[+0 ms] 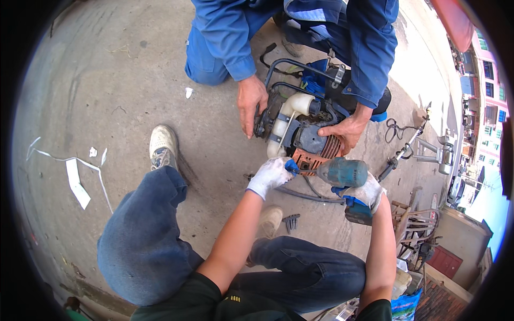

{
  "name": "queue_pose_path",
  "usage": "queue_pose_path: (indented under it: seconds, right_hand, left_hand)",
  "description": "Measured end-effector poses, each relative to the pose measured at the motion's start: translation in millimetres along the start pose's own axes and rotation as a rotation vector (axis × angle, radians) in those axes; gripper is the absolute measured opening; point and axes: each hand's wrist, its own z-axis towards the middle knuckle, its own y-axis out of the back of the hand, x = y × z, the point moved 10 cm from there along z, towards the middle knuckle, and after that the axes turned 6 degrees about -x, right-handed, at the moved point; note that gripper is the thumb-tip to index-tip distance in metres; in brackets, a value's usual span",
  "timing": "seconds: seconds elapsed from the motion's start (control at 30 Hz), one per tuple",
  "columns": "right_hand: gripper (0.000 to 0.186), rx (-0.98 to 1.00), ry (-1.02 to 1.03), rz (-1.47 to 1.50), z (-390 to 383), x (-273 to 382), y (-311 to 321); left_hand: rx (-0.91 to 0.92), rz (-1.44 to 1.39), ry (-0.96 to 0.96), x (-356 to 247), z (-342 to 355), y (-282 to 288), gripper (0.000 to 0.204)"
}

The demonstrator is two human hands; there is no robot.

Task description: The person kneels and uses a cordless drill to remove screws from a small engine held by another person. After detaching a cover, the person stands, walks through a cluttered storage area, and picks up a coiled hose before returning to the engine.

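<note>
Aiming teal driver (344, 172) toward nine o'clock, my right hand's (368, 192) fingers grasping it; left hand (271, 174) beside engine (310, 138), hold: I cannot tell.

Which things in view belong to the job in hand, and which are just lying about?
Job in hand:
teal power driver, held in the right hand
engine, touched by a co-worker's hand; the left hand is at its near side

Apparently lying about:
white strip
white scrap
dark ridged piece, possibly related
</note>
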Motion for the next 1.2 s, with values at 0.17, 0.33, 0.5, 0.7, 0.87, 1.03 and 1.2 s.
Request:
queue_pose_path:
  seconds: [0.17, 0.33, 0.5, 0.7, 0.87, 1.03, 1.2]
  right_hand:
    - [0.053, -0.006, -0.011, 0.05, -1, 6, 0]
    - [0.052, -0.01, -0.011, 0.015, 0, 1, 1]
    - [0.052, -0.009, -0.023, -0.009, -2, 11, 1]
    - [0.054, -0.011, 0.065, -0.077, 2, 4, 0]
    - [0.054, -0.004, 0.04, -0.026, 2, 6, -1]
    - [0.051, 0.016, -0.046, 0.073, 0, 5, -3]
    - [0.049, 0.018, -0.049, 0.043, 0, 11, -4]
  left_hand:
    - [0.014, -0.005, 0.016, 1, -1, 3, 0.024]
    - [0.007, -0.04, 0.029, 1, 0, 1, 0.021]
    - [-0.001, -0.027, 0.037, 4, 0, 1, 0.021]
    - [0.022, -0.021, 0.026, 4, 2, -1, 0.025]
    - [0.012, -0.017, 0.019, 7, 2, -1, 0.032]
    - [0.039, -0.032, 0.03, 10, 3, -4, 0.032]
    - [0.058, -0.041, 0.036, 10, 1, -4, 0.03]
